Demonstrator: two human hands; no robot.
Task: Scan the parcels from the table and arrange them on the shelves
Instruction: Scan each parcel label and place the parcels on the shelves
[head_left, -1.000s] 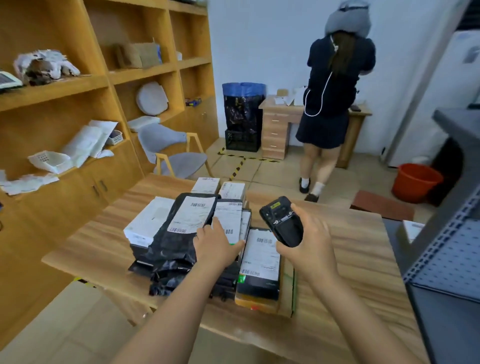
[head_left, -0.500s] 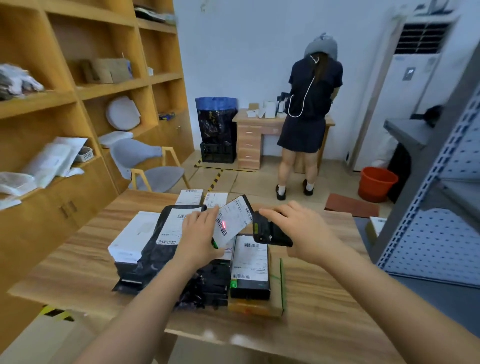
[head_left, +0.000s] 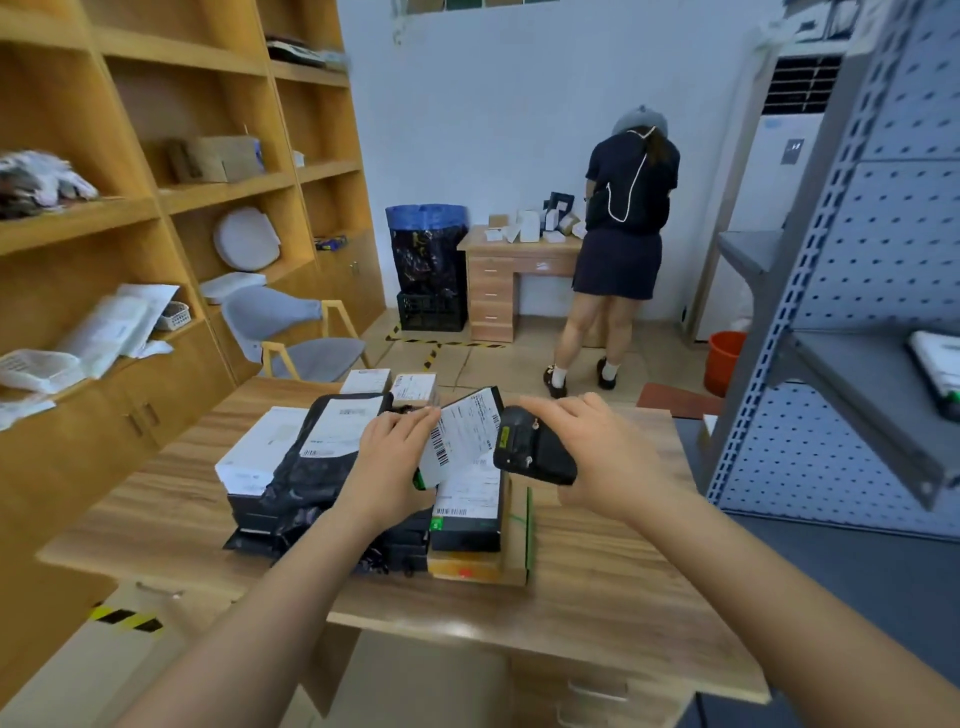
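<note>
A pile of several parcels (head_left: 317, 467), black bags and boxes with white labels, lies on the wooden table (head_left: 597, 571). My left hand (head_left: 389, 457) grips a small black parcel (head_left: 465, 434) tilted up above the pile, its white barcode label facing right. My right hand (head_left: 597, 457) holds a black handheld scanner (head_left: 532, 452) pointed at that label, a short gap away. Wooden shelves (head_left: 156, 197) stand on the left and a grey metal shelf rack (head_left: 862, 374) on the right.
A person (head_left: 623, 234) stands with their back to me at a small desk (head_left: 514, 270) by the far wall. A grey chair (head_left: 296, 338) sits behind the table. A blue-lined bin (head_left: 428, 260) and an orange bucket (head_left: 724, 361) stand on the floor.
My left hand took a small black parcel off the pile and lifted it. My right hand turned the scanner toward its label; a red scan dot seen half a second ago is gone.
</note>
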